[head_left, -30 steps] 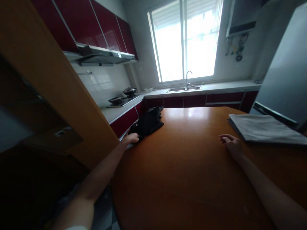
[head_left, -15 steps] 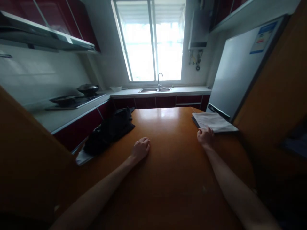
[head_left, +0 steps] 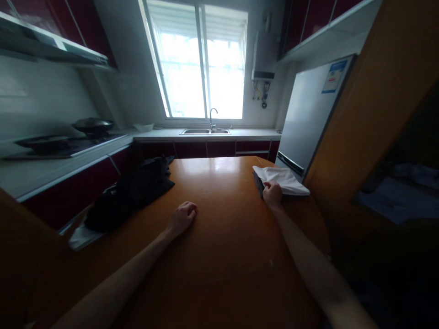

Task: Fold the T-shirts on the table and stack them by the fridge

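Observation:
My right hand [head_left: 273, 195] is closed on the near left edge of a folded white cloth [head_left: 283, 178], whose top is now raised and creased. A dark grey layer [head_left: 258, 182] shows under its left side; whether it is a separate piece I cannot tell. My left hand [head_left: 182, 218] rests on the brown wooden table [head_left: 219, 228] with its fingers curled in together and nothing in them. To the left of it lies a heap of black clothing [head_left: 133, 192] on the table's edge, with a light cloth [head_left: 84, 235] sticking out below.
Beyond the table runs a counter with a sink [head_left: 206, 131] and a tap [head_left: 212, 118]. At left are a stove with a lidded pan [head_left: 92, 125] and another pan [head_left: 44, 142]. A fridge [head_left: 308, 114] stands behind the white cloth, and more cloth [head_left: 401, 198] lies at far right.
My right hand has closed on the white cloth's edge, and the cloth has lifted and wrinkled. The view has turned to the right. My left hand still rests on the table.

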Demonstrator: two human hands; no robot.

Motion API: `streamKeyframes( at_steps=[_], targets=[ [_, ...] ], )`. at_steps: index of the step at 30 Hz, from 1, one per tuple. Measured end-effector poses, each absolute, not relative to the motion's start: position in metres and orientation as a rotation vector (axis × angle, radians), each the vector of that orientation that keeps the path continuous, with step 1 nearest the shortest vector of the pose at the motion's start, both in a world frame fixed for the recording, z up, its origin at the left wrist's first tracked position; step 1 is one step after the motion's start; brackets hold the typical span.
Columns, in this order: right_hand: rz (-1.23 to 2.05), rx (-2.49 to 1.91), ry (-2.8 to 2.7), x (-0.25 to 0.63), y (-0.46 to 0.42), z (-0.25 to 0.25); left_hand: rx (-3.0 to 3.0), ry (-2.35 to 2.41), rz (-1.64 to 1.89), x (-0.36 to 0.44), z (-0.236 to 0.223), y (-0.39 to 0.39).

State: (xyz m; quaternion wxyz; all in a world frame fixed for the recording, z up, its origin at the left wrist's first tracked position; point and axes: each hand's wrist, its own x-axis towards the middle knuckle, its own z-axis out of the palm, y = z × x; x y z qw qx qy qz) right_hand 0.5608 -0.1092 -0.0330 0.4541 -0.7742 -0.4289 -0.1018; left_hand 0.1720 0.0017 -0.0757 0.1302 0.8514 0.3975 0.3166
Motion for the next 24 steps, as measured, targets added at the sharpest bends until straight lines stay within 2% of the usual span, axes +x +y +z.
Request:
streamKeyframes(
  at_steps=[3, 4, 7, 9, 11, 15, 18, 22, 24],
  targets=[
    [-0.061, -1.711, -1.301, 0.504, -0.118, -0.016, 2.302, 1.199, 1.027, 0.172, -0.076, 0.007],
    [0.147, -1.584, -1.434, 0.483, -0.124, -0.012, 2.231, 1.208, 1.064, 0.172, -0.076, 0.008],
    [1.062, -1.014, -1.938, 0.434, -0.141, -0.009, 2.069, 1.226, 1.181, 0.170, -0.076, 0.010],
    [1.366, -0.750, -1.983, 0.424, -0.145, -0.009, 2.035, 1.237, 1.255, 0.168, -0.074, 0.006],
    [1.284, -0.779, -1.766, 0.435, -0.137, -0.011, 2.096, 1.222, 1.292, 0.169, -0.071, 0.000],
    [0.676, -1.138, -1.136, 0.493, -0.104, -0.024, 2.471, 1.030, 1.124, 0.193, -0.052, -0.012],
    [0.327, -1.267, -0.816, 0.532, -0.091, -0.040, 2.678, 0.883, 0.787, 0.233, -0.033, -0.015],
    [0.197, -1.303, -0.757, 0.554, -0.095, -0.057, 2.833, 0.998, 0.144, 0.283, -0.017, -0.016],
    [0.159, -1.336, -0.777, 0.557, -0.098, -0.061, 2.836, 1.044, 0.033, 0.294, -0.014, -0.017]
  ],
)
